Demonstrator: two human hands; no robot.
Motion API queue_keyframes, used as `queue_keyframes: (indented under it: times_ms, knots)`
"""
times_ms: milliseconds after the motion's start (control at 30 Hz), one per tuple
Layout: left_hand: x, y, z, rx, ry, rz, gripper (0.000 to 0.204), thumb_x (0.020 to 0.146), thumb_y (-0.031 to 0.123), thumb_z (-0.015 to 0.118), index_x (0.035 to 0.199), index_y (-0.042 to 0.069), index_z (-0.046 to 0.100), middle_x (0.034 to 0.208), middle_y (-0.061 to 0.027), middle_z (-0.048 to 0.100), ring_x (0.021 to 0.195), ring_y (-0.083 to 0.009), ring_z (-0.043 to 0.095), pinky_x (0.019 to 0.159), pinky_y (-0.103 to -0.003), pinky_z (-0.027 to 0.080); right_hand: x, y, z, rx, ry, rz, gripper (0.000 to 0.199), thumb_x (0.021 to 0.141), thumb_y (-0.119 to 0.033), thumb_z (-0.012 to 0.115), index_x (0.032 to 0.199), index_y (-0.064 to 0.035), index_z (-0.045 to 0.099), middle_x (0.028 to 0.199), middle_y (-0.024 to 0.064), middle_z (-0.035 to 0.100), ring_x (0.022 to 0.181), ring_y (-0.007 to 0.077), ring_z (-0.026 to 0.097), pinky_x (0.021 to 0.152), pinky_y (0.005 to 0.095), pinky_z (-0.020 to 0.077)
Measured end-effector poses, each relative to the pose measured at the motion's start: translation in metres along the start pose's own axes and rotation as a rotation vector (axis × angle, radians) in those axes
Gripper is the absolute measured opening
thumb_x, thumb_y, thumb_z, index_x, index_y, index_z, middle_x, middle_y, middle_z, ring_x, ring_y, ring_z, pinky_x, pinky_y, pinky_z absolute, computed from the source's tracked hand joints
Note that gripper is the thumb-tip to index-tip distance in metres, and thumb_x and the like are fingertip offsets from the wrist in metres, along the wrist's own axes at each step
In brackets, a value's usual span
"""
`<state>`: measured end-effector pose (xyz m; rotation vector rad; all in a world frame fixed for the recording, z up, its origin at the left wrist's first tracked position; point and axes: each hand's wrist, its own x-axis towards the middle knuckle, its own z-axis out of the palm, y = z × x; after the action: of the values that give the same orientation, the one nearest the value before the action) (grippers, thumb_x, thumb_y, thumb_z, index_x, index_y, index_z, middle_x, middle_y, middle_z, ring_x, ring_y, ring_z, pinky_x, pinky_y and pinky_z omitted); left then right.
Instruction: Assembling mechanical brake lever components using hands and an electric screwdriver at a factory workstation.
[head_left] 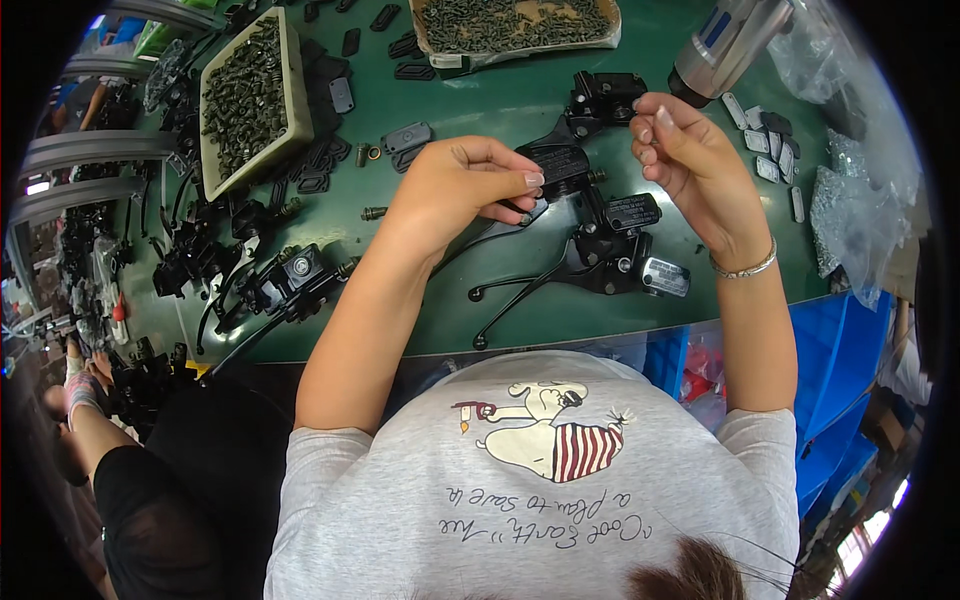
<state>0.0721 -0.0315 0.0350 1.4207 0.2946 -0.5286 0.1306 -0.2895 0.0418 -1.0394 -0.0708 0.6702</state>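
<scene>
My left hand (pixel 462 190) has its thumb and index finger pinched together at the left edge of a black brake master cylinder with a rectangular lid (pixel 558 167). What sits between those fingertips is too small to make out. Further right, my right hand (pixel 695 165) is raised with fingers curled and thumb pressed in. Anything in that pinch is hidden. Just beyond its fingertips lies another black master cylinder (pixel 608 92). Below my hands are a master cylinder with a dark lid (pixel 632 210) and one with a silver lid (pixel 665 277), with black levers (pixel 520 292) pointing left.
A cream tray (pixel 305 115) of metal fittings stands at left. A shallow box (pixel 450 62) of screws lies at the back. A silver-and-black power tool (pixel 722 45) hangs at upper right, near small plates (pixel 762 142) and plastic bags (pixel 850 200). A co-worker's arm (pixel 105 430) shows at left.
</scene>
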Motion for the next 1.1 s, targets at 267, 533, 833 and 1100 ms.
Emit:
queue_keyframes:
  times_ms: [267,533,833,1100]
  knots:
    - [0.002,0.013,0.005,0.083,0.028,-0.038,0.012,0.083,0.009,0.074,0.085,0.0,0.067,0.08,-0.0084,0.069,0.071,-0.0126,0.067,0.059,-0.023,0.055,0.003,0.004,0.01,-0.236,0.115,0.032,0.02,0.092,-0.012,0.068,0.109,-0.0027,0.062,0.106,0.0104,0.068,0.088,0.0129,0.067,0.077,0.023,0.0561]
    - [0.009,0.01,0.003,0.126,-0.01,-0.043,0.023,0.081,0.015,0.077,0.078,0.008,0.056,0.073,-0.0033,0.066,0.062,-0.0086,0.063,0.05,-0.021,0.045,0.003,0.004,0.015,-0.147,0.085,0.058,0.023,0.091,-0.009,0.069,0.112,-0.0025,0.062,0.109,0.0131,0.068,0.094,0.0161,0.068,0.081,0.0241,0.0573]
    - [0.013,0.002,0.0,0.151,-0.031,-0.019,0.024,0.082,0.016,0.078,0.079,0.009,0.054,0.07,-0.0004,0.063,0.055,-0.0069,0.056,0.047,-0.02,0.037,0.003,0.008,0.001,-0.028,0.033,0.007,0.025,0.094,-0.01,0.066,0.116,-0.0008,0.061,0.111,0.0118,0.068,0.099,0.0164,0.068,0.087,0.0251,0.0558]
    - [0.007,-0.004,0.0,0.098,-0.004,0.048,0.025,0.08,0.015,0.08,0.08,0.006,0.056,0.07,-0.0026,0.062,0.055,-0.0084,0.054,0.049,-0.023,0.038,0.004,0.006,0.015,-0.059,0.045,0.112,0.022,0.1,-0.025,0.059,0.108,-0.0041,0.058,0.089,-0.0001,0.054,0.08,0.0075,0.052,0.069,0.0182,0.0461]
